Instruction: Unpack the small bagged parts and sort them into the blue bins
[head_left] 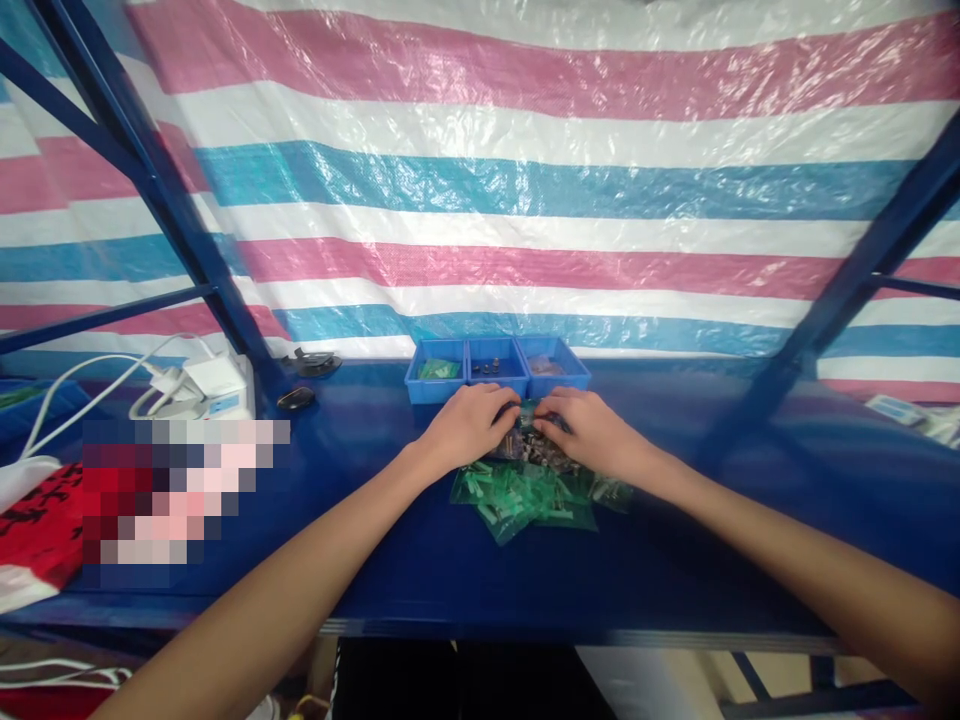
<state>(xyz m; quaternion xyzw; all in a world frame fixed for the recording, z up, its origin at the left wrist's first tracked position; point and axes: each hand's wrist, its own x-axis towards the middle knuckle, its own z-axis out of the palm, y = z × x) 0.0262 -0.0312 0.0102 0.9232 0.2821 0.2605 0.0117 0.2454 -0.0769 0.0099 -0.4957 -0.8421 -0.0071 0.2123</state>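
Both of my hands meet over a small clear plastic bag of dark parts (pixel 525 440) on the blue table (pixel 675 520). My left hand (pixel 469 425) pinches the bag's left edge with curled fingers. Its right edge is pinched by my right hand (pixel 589 430). Under and in front of the hands lies a pile of greenish plastic bags (pixel 532 495). Just behind the hands stand three small blue bins (pixel 497 368): the left one holds green bags, the middle one a few dark small parts, the right one something pale.
A striped pink, white and blue tarpaulin (pixel 525 200) hangs behind the table. Blue frame struts (pixel 187 230) slant at both sides. White chargers and cables (pixel 195 385) lie at the left, near a dark oval object (pixel 296 399). A red-and-white bag (pixel 37 530) sits at the far left.
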